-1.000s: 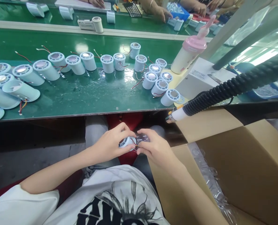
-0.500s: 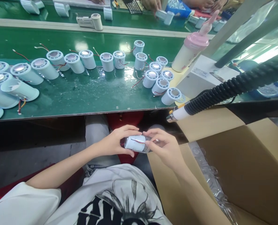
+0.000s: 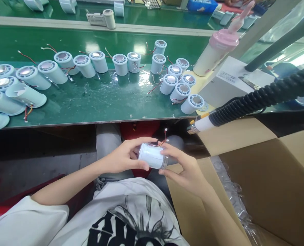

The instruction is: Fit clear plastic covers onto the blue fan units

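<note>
Both hands hold one white cylindrical unit (image 3: 152, 156) on its side above the lap, below the front edge of the green desk (image 3: 90, 102): the left hand (image 3: 121, 158) has its grip clenched around the unit's left end, and the right hand (image 3: 185, 167) grasps the right end with fingers beneath and behind it. A thin red wire (image 3: 161, 140) rises from the unit's top. Similar white units (image 3: 179, 90) stand in rows on the desk, an open cardboard box (image 3: 264, 177) sits just right of the hands, and a black coiled hose (image 3: 256, 99) hangs above the box.
</note>
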{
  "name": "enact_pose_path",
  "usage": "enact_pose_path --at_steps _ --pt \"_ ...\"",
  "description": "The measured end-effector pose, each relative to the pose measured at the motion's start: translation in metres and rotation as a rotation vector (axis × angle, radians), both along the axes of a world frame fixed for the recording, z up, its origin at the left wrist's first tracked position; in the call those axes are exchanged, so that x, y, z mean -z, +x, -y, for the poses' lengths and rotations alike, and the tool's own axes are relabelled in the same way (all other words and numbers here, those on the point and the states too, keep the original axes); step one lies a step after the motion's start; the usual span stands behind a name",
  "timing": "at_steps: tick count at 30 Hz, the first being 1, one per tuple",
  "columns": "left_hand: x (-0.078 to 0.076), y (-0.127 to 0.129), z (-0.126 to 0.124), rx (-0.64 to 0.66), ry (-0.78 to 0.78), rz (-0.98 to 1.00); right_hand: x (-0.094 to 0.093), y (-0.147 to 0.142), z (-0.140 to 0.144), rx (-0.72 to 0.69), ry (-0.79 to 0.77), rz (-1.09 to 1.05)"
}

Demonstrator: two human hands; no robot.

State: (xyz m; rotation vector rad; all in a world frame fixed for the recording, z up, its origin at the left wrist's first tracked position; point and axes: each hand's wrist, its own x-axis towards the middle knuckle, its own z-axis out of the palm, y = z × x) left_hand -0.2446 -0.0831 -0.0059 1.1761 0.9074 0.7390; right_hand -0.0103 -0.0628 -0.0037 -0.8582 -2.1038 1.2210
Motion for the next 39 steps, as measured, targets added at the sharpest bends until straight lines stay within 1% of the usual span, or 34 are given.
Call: enact_pose_path --at_steps 3,6,11,15,22,31,36,39 --pt "-0.006 -0.003 -0.001 0.034 0.106 -0.07 -0.001 0.0 0.0 0.006 -0.141 -0.027" --pt "-0.011 -0.006 0.0 0.052 0.198 -0.109 -0.003 -0.001 0.0 0.002 -0.226 -0.06" --pt "-0.01 -0.009 0.001 0.075 0.3 -0.139 -0.009 -0.001 0.0 -0.005 -0.294 -0.1" --pt "-0.008 -0.011 0.001 0.078 0.383 -0.176 -0.015 -0.003 0.001 -0.003 -0.406 -0.122" --pt "-0.009 -0.012 0.001 0.089 0.441 -0.195 -0.017 -0.005 0.001 -0.003 -0.629 -0.213" --pt "-0.008 -0.013 0.002 0.096 0.468 -0.222 -0.015 -0.014 -0.001 0.079 -0.813 -0.246" --pt "-0.009 -0.014 0.002 0.109 0.48 -0.222 -0.006 -0.017 0.0 0.075 -0.943 -0.348" --pt "-0.01 -0.015 0.002 0.115 0.49 -0.228 0.0 -0.018 0.002 0.086 -1.011 -0.348"
